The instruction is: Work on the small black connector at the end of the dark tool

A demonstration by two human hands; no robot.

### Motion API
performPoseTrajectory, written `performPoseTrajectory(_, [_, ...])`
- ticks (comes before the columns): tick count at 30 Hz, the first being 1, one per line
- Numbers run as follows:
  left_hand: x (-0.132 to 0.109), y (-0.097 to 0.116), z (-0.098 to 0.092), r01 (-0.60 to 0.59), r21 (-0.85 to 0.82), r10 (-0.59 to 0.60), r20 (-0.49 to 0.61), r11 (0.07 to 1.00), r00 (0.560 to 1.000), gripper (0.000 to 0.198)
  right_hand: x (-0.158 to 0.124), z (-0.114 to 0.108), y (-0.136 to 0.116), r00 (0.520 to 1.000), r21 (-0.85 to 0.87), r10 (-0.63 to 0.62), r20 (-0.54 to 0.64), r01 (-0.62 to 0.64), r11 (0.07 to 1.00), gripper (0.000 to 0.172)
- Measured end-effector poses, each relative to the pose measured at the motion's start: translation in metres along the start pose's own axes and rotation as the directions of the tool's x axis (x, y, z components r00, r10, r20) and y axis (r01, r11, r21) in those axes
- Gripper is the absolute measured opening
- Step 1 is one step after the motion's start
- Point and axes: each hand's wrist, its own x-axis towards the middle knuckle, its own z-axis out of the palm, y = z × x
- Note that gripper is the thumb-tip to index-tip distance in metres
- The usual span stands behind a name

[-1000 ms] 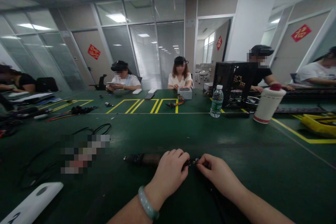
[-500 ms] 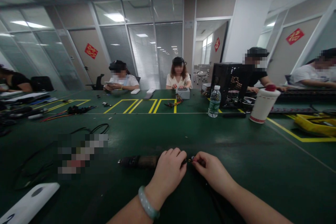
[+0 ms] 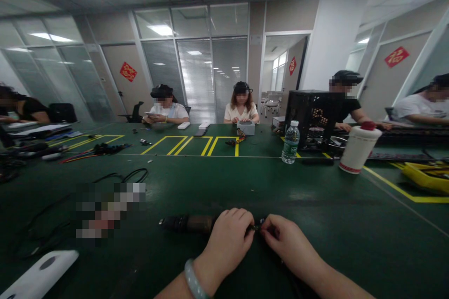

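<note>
A dark cylindrical tool (image 3: 191, 224), like an electric screwdriver, lies on the green tabletop with its narrow metal tip to the left. My left hand (image 3: 229, 236) closes over its right end, and the wrist wears a pale green bangle. Just beyond the left fingertips, small thin wires (image 3: 257, 226) bridge the gap between my hands. My right hand (image 3: 289, 240) pinches at these wires with thumb and forefinger. What exactly sits between the fingertips is partly hidden. A dark cord seems to run down below the right hand, but it is hard to make out.
Left of my hands lie a blurred-out item (image 3: 108, 215), a black cable (image 3: 135, 175) and a white device (image 3: 42, 273). Farther off stand a water bottle (image 3: 291, 142), a white bottle with red cap (image 3: 360, 147) and a black computer case (image 3: 308, 119). Several people sit around the table.
The view has tilted up slightly, so everything sits lower in the picture. My fingers have drawn a little closer together, and less of the wires shows between them.
</note>
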Motion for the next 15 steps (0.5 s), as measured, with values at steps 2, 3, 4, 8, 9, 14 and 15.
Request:
performPoseTrajectory(2, [0.0002,-0.0031,0.0021,-0.011,-0.013,0.011,-0.005,1.0,1.0,0.011,0.0006,0.0,-0.0003,1.0,-0.003,-0.012,0.005,0.012,1.0,0.01])
performPoseTrajectory(3, [0.0003,-0.0044,0.003,-0.016,-0.021,0.016,-0.007,1.0,1.0,0.011,0.0008,0.0,-0.0004,1.0,-0.003,-0.013,0.009,0.013,1.0,0.01])
performPoseTrajectory(4, [0.0003,-0.0053,0.0036,-0.019,-0.03,0.019,-0.009,0.999,1.0,0.011,0.0011,-0.0001,-0.0004,1.0,-0.003,-0.012,0.015,0.012,1.0,0.01])
performPoseTrajectory(8, [0.0002,-0.0064,0.0037,-0.03,-0.052,0.03,-0.003,0.998,1.0,0.011,0.0023,-0.0004,-0.0012,1.0,-0.007,-0.007,0.022,0.008,1.0,0.01])
performPoseTrajectory(9, [0.0002,-0.0062,0.0034,-0.038,-0.052,0.038,0.005,0.998,0.999,0.012,0.0027,-0.0005,-0.0015,1.0,-0.006,-0.006,0.02,0.006,1.0,0.01])
performPoseTrajectory(14, [0.0009,-0.0055,0.0017,-0.063,-0.023,0.064,0.052,0.998,0.997,0.02,0.0036,-0.0016,-0.0036,1.0,0.01,0.002,0.019,-0.003,1.0,0.009])
performPoseTrajectory(15, [0.001,-0.0056,0.0016,-0.059,-0.026,0.061,0.058,0.998,0.996,0.02,0.0037,-0.002,-0.0042,1.0,0.015,0.004,0.019,-0.005,1.0,0.009])
